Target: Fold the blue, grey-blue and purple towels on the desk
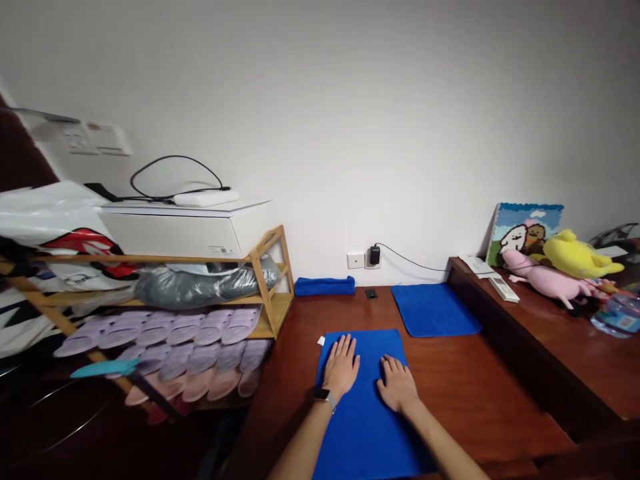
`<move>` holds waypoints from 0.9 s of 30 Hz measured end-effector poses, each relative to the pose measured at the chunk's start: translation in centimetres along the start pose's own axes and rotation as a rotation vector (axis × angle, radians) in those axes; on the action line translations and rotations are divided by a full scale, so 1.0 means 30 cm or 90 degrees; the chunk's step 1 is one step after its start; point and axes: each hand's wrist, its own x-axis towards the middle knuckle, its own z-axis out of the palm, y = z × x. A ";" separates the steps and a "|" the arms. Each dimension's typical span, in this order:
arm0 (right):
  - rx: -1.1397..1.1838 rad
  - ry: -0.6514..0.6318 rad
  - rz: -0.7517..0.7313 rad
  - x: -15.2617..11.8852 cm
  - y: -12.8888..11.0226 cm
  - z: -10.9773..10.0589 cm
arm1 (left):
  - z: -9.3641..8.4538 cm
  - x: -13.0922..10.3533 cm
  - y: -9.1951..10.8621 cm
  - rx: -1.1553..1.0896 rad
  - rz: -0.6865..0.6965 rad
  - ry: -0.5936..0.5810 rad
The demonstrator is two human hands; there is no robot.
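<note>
A blue cloth (365,433), likely a towel, lies spread flat over the front of the reddish-brown wooden table (480,387). My left hand (342,365) rests palm down on its upper left part, fingers stretched out, with a watch on the wrist. On the right side of the same cloth lies my right hand (398,385), palm down, its fingers spread and slightly bent near the edge. A small white tag (321,341) sticks out at the cloth's upper left corner. Neither hand grips anything.
Behind are a rolled blue cloth (325,287) and a flat blue cloth (434,310). A wooden rack (280,280) holding slippers (215,327) stands left. On the raised right ledge lie a remote control (503,289), plush toys (550,280) and a plastic bottle (617,315). A plugged-in charger (375,255) trails a cable.
</note>
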 end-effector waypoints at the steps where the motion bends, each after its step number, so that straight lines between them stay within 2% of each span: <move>1: 0.001 0.012 -0.006 0.035 -0.005 -0.009 | 0.012 0.033 0.007 0.001 -0.020 -0.021; 4: 0.017 0.029 -0.023 0.144 -0.037 -0.024 | 0.047 0.093 0.016 0.003 -0.067 -0.058; 8: 0.032 -0.014 -0.010 0.228 -0.051 -0.009 | 0.066 0.098 -0.003 0.009 -0.054 -0.052; 10: 0.030 -0.016 0.002 0.234 -0.015 -0.006 | 0.061 0.088 -0.034 0.015 -0.060 -0.044; 16: 0.001 -0.017 0.118 0.209 0.165 -0.024 | 0.056 0.087 -0.171 0.024 -0.096 0.001; 20: -0.012 -0.034 0.130 0.219 0.174 -0.057 | 0.037 0.092 -0.199 0.002 -0.068 0.024; 23: -0.005 0.015 0.107 0.173 0.120 -0.068 | 0.007 0.030 -0.159 -0.009 -0.042 0.096; 25: 0.011 0.088 0.055 0.085 0.077 -0.040 | -0.001 -0.065 -0.123 -0.011 -0.002 0.135; 27: 0.026 0.140 0.002 -0.039 0.044 0.016 | 0.006 -0.189 -0.099 -0.014 0.046 0.130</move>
